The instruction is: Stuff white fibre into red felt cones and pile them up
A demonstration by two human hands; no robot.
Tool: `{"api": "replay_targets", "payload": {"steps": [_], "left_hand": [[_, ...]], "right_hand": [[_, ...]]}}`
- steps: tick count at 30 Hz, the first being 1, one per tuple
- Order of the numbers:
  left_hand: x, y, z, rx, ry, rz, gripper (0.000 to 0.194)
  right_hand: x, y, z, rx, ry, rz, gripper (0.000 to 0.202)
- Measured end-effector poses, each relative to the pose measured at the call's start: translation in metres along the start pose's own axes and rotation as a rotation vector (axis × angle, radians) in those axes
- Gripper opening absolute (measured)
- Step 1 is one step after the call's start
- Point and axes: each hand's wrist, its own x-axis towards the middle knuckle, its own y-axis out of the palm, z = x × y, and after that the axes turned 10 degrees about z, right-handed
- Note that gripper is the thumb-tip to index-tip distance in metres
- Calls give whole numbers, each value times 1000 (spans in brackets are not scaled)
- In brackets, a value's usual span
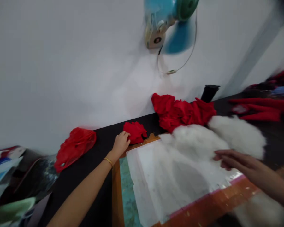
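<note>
My left hand, with a gold bangle at its wrist, reaches to the back of the table. Its fingers are closed on the left edge of a small heap of red cloth; the fingertips are partly hidden by the folds. Over the right part of a white sheet hovers my right hand, slightly blurred. Its fingers are stretched out and nothing shows in them. Fluffy white stuffing lies just beyond it, with another white tuft to the right.
Against the wall sit a larger red cloth pile and a black container. A red plastic bag lies at left. A blue-bladed fan hangs on the wall. The sheet rests on a wood-edged board. More red fabric lies right.
</note>
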Motion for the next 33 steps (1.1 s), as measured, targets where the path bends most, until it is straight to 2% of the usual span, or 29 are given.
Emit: {"api": "replay_targets", "payload": {"steps": [2, 4, 6, 8, 10, 12, 14, 15, 16, 20, 21, 22, 24, 26, 29, 30, 33], "left_hand": [[6, -5, 9, -32, 39, 31, 20], [8, -11, 16, -69, 87, 67, 22], [8, -17, 19, -101, 116, 82, 26], [6, -26, 17, -119, 111, 60, 28], [1, -37, 8, -119, 73, -17, 32], [-8, -49, -9, -124, 30, -175, 35], [-23, -56, -31, -157, 27, -362, 33], [-32, -57, -41, -167, 54, -351, 32], [-41, -54, -51, -168, 94, -270, 30], [-79, -22, -73, -260, 216, 385, 27], [-86, -14, -75, -263, 219, 484, 25], [-91, -6, -77, -274, 210, 530, 26], [-94, 4, -82, -343, 161, 487, 43], [-87, 12, -93, -474, 97, 350, 60], [-66, 30, -115, -649, 44, 211, 69], [-60, 38, -122, -714, 16, 192, 63], [-45, 64, -133, -930, -151, 153, 18]], "right_hand": [[26, 13, 2, 78, -34, 135, 46], [57, 32, 5, 91, -91, 181, 41], [92, 54, 11, -12, -161, 164, 33], [127, 75, 17, -215, -220, 110, 31], [157, 95, 21, -347, -260, 63, 35], [178, 112, 24, -390, -259, 52, 40], [188, 124, 26, -401, -246, 63, 29], [189, 128, 26, -404, -244, 67, 20], [187, 130, 27, -402, -249, 69, 15], [170, 126, 31, -345, -286, 63, 19], [165, 125, 31, -317, -291, 77, 20], [159, 124, 31, -282, -293, 102, 20], [149, 128, 29, -198, -292, 181, 22], [139, 136, 27, -103, -291, 271, 24], [126, 151, 29, 29, -287, 359, 21], [122, 153, 30, 59, -283, 373, 19], [108, 153, 34, 177, -262, 368, 21]]}}
